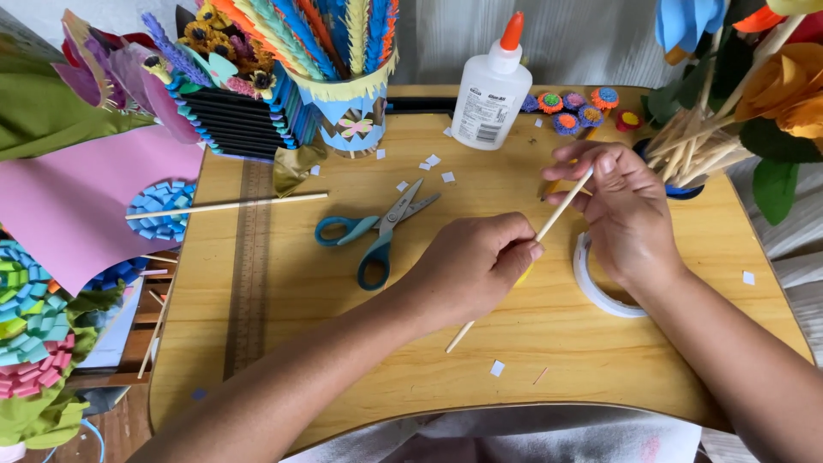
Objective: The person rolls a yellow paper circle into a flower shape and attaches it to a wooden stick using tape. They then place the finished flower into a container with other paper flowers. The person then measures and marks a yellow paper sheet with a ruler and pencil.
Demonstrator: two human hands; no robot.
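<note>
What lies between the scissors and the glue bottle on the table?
In the head view, only small white paper scraps on bare wood lie between the scissors and the glue bottle.

I see soft, even daylight over the table (257,343), bright without harsh glare. Near the glue bottle (491,93) the wood takes a faint sheen. Shadows under my hands, below the bottle, are pale and short. Focus holds sharp around the bottle; far corners bend slightly and soften.
</note>
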